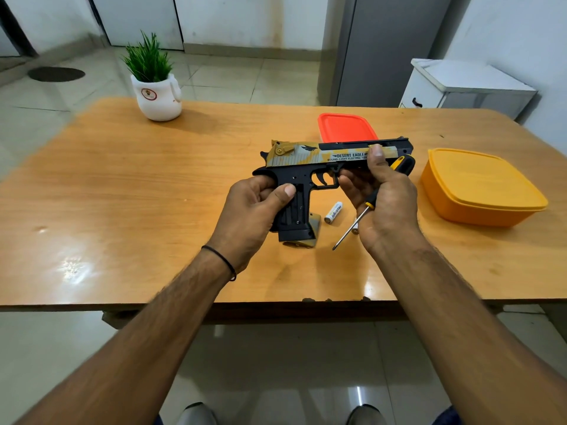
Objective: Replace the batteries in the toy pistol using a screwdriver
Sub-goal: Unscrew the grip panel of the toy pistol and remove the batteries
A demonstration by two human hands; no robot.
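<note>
The wooden surface stood in a tiled room. Above it the pistol lay level, barrel pointing right, grip down. Fingers of the left hand clamped its grip, those of the right hand the barrel and screwdriver.

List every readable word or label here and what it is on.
"DESERT EAGLE": slide of the toy pistol.
"SOUND-LIGHT ELECTRIC TOY": smaller line beneath, ending at the right hand's thumb.
Battery on the table: brand word too blurred to read.
White plant pot: round sticker, unreadable.
</note>
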